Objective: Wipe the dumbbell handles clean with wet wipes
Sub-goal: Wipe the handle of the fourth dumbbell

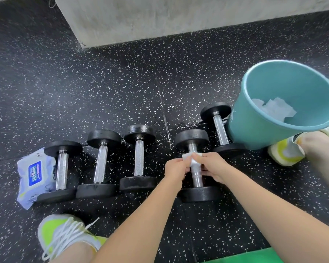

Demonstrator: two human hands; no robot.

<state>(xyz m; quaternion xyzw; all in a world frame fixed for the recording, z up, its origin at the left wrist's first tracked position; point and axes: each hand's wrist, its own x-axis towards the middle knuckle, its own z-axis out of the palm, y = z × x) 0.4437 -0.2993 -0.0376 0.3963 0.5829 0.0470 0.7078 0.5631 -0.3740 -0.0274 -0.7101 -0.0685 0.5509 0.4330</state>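
Head view shows five dumbbells lying in a row on the speckled black floor. The person works on the fourth dumbbell (196, 166) from the left, and both hands meet at its metal handle. The left hand (176, 168) and the right hand (211, 167) each have their fingers curled in, pinching a white wet wipe (193, 158) that is wrapped round the upper part of the handle, just below the far weight. The lower part of the handle shows bare between the hands and the near weight.

A pack of wet wipes (33, 174) lies at the left end of the row, partly under the first dumbbell (60, 170). A teal bucket (254, 118) with crumpled used wipes inside stands at the right, touching or just beside the fifth dumbbell (219, 128).

The dumbbell looks heavy and stiff, so it should stay put on the floor while rubbed, though it could roll. The handle seems knurled and will likely snag the thin, soft, damp wipe, which may tear. The wipe is best kept gripped round the handle and slid along it.
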